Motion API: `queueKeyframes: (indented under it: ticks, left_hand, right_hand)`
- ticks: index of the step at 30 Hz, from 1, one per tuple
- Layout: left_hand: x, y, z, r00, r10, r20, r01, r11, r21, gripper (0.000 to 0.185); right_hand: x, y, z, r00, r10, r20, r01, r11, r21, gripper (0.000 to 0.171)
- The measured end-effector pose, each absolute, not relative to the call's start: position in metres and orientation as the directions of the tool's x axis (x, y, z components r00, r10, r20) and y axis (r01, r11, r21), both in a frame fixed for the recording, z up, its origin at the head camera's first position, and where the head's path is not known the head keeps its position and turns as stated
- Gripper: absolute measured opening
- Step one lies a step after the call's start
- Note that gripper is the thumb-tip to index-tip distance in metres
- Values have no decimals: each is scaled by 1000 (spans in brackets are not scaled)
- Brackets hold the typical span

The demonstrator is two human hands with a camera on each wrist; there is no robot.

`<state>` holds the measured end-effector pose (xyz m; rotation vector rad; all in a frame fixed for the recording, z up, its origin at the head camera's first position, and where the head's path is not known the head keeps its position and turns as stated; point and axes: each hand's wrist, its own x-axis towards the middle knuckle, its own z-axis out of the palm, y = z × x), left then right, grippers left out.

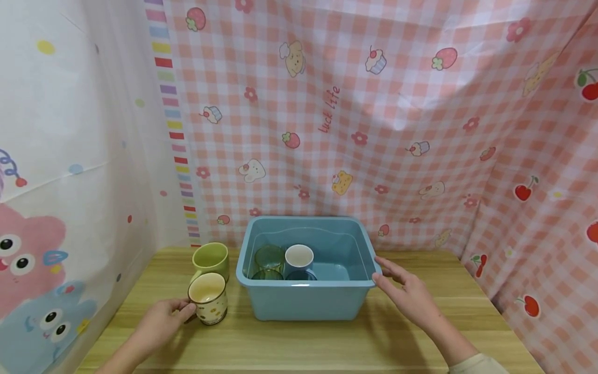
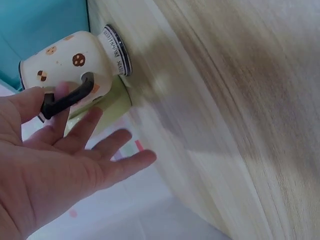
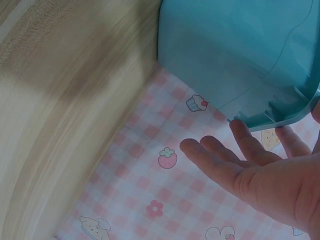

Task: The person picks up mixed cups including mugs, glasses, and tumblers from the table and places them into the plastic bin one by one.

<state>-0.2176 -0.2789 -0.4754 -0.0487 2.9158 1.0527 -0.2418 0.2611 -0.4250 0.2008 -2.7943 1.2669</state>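
My left hand [image 1: 161, 319] pinches the dark handle of a cream mug [image 1: 208, 298] with a cookie pattern, thumb and index finger at the handle and the other fingers spread. This mug is upright, in front of a green mug [image 1: 212, 257] that it partly hides. To the right stands a blue plastic bin [image 1: 308, 304]. At the bin's right rim, my right hand [image 1: 413, 296] rests its fingertips, with the fingers mostly straight. Inside the bin are a white cup [image 1: 299, 256], a green glass [image 1: 269, 257] and other tinted glasses, partly hidden by the front wall.
Everything stands on a wood-grain table [image 1: 280, 348]. A pink checked cloth [image 1: 327, 130] hangs behind it, and a white patterned curtain [image 1: 93, 130] hangs along the left. Cherry-print cloth [image 1: 551, 208] closes off the right side.
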Motion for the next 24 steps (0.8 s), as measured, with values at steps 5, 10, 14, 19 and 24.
queueKeyframes:
  ticks: [5, 10, 14, 19, 24]
  left_hand:
    - [-217, -281, -475, -995, 19, -97, -52, 735, 676, 34]
    - [-216, -284, -476, -986, 47, -161, -91, 656, 750, 40]
    - [-216, -287, -478, -970, 30, -241, -180, 576, 797, 50]
    - [-215, -288, -477, -959, -13, -284, -247, 534, 809, 54]
    - [-214, -287, -477, -952, -41, -304, -285, 488, 825, 65]
  right_hand:
    - [-242, 261, -425, -989, -94, 111, -146, 642, -753, 61]
    - [-241, 261, -425, -989, -93, 112, -145, 646, -749, 61]
    - [-242, 261, -426, -989, -94, 116, -150, 649, -746, 61]
    - [-243, 262, -427, -988, -94, 121, -153, 643, -751, 61]
    - [-242, 262, -427, -988, -98, 118, -153, 643, -751, 61]
